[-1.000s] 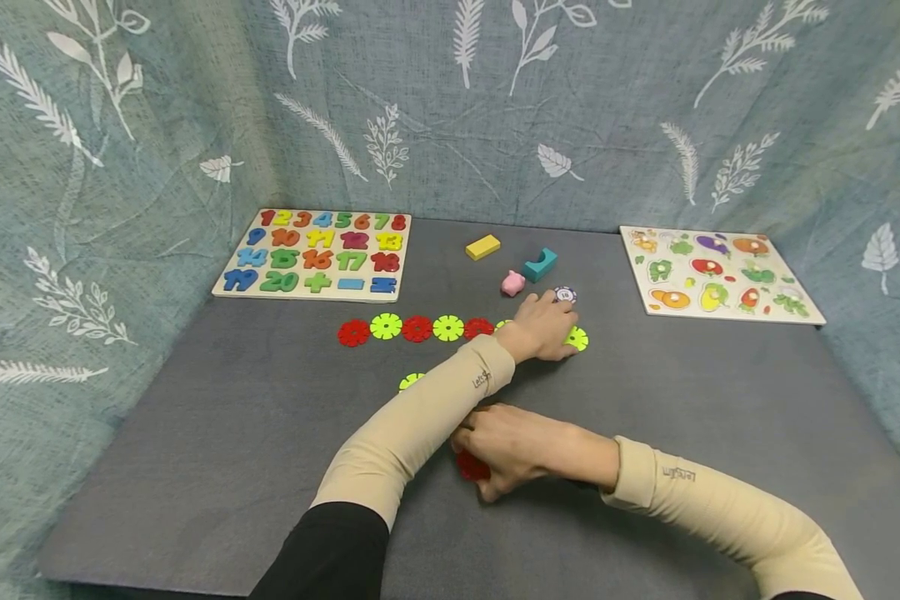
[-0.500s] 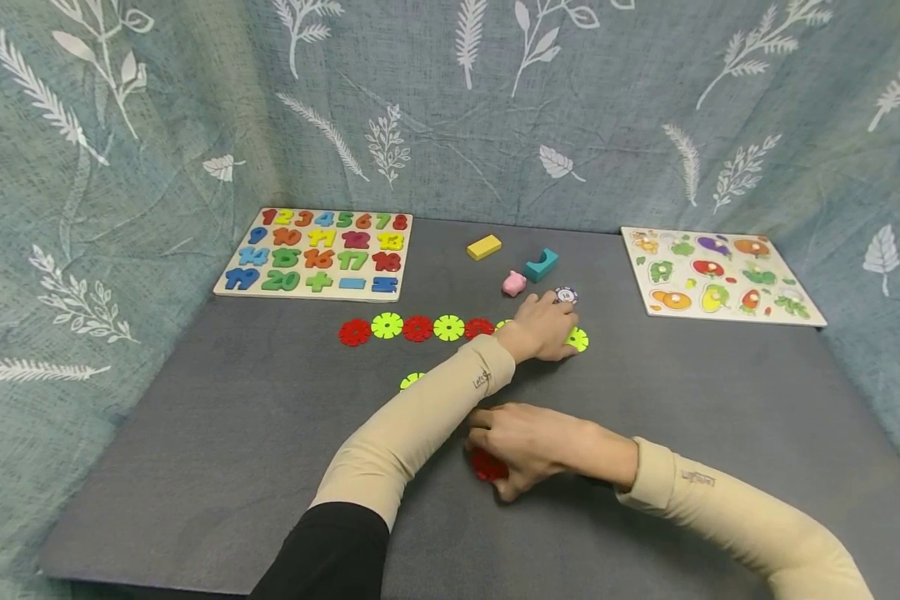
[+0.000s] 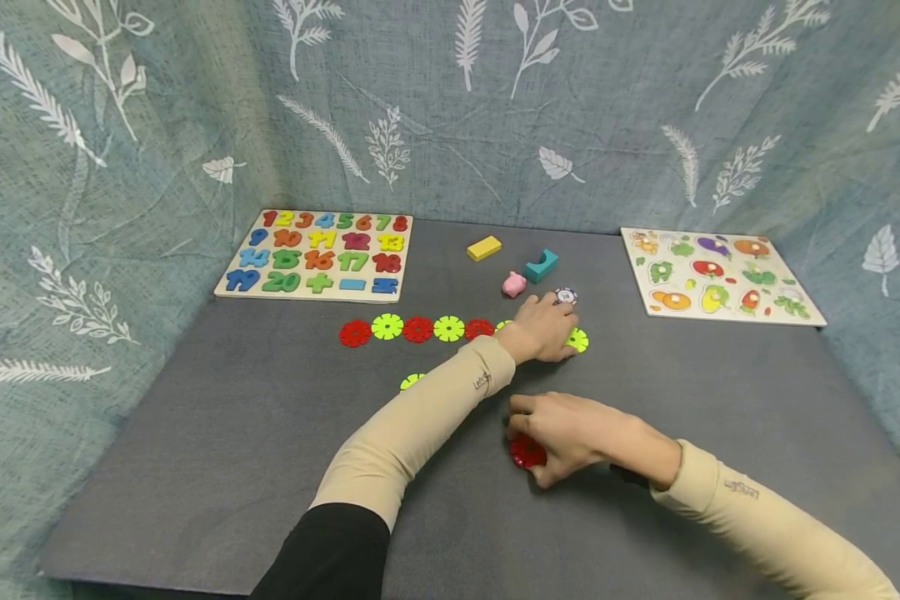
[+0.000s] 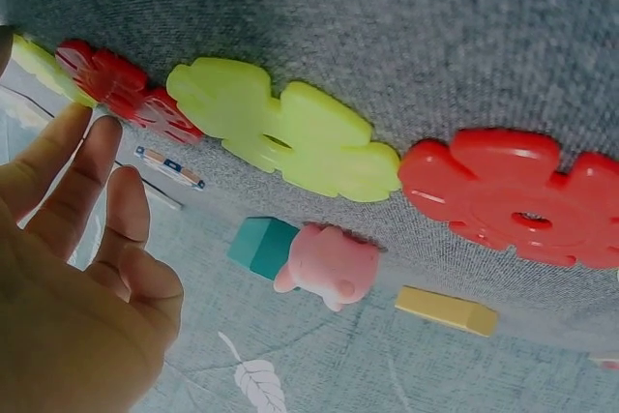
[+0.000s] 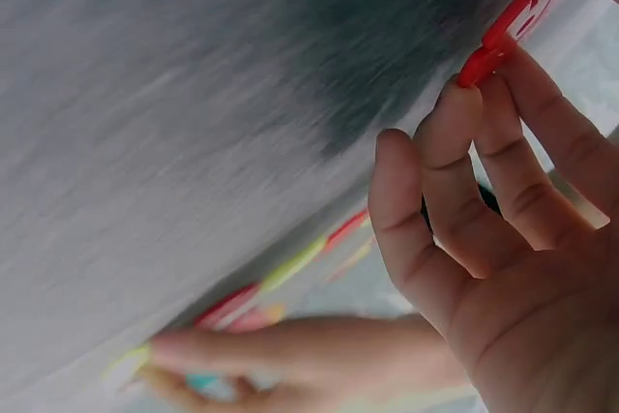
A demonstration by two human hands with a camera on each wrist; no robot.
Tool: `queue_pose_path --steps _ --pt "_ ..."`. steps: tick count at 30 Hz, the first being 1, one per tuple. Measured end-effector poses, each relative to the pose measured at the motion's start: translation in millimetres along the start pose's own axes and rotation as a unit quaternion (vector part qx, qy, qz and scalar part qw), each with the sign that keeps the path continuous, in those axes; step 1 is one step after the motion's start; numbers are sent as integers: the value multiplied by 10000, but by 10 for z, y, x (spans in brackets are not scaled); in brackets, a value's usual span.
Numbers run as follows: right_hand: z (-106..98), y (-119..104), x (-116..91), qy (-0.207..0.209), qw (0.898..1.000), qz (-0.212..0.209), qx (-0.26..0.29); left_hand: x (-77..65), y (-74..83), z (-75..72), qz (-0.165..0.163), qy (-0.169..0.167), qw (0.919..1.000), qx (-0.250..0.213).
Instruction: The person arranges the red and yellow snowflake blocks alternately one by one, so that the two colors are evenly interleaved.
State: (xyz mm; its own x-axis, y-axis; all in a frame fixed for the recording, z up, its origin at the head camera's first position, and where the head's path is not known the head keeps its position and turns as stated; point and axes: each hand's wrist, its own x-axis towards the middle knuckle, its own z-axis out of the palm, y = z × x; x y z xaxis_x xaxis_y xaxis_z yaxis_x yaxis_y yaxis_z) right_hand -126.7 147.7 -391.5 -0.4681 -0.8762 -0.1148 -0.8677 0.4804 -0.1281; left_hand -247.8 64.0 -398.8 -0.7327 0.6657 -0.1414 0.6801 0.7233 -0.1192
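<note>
A row of alternating red and yellow-green snowflake discs runs along the table, beginning at a red disc [image 3: 355, 333]. My left hand [image 3: 542, 329] is over its right end, holding the yellow-green snowflake disc [image 3: 578, 340] there between thumb and fingertips; the hand hides part of the row in the head view. Nearer to me, my right hand [image 3: 570, 433] pinches a red snowflake disc [image 3: 527, 452] by its edges. This red disc [image 5: 517, 21] shows tilted between thumb and fingers in the right wrist view. Another yellow-green disc [image 3: 411, 381] is partly hidden by the left sleeve.
Behind the row are a poker chip [image 3: 566, 296], a pink pig figure [image 3: 513, 284], a teal arch block [image 3: 542, 266] and a yellow block [image 3: 483, 248]. A number puzzle board [image 3: 330, 293] stands back left, a vegetable puzzle board [image 3: 727, 287] back right. A leaf-patterned curtain [image 3: 450, 125] surrounds the table.
My right hand has moved to the right and slightly away from me, carrying the red snowflake disc out from beside the left forearm. The left hand has stayed in place.
</note>
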Motion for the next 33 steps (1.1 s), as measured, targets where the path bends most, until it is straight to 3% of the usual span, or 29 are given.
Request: queue_pose_path --steps 12,33 --pt "-28 473 -358 262 9962 829 -25 13 -3 18 -56 -59 9999 -83" --pt "-112 1105 -601 100 9736 2240 439 14 -4 20 -36 -130 9999 -77"
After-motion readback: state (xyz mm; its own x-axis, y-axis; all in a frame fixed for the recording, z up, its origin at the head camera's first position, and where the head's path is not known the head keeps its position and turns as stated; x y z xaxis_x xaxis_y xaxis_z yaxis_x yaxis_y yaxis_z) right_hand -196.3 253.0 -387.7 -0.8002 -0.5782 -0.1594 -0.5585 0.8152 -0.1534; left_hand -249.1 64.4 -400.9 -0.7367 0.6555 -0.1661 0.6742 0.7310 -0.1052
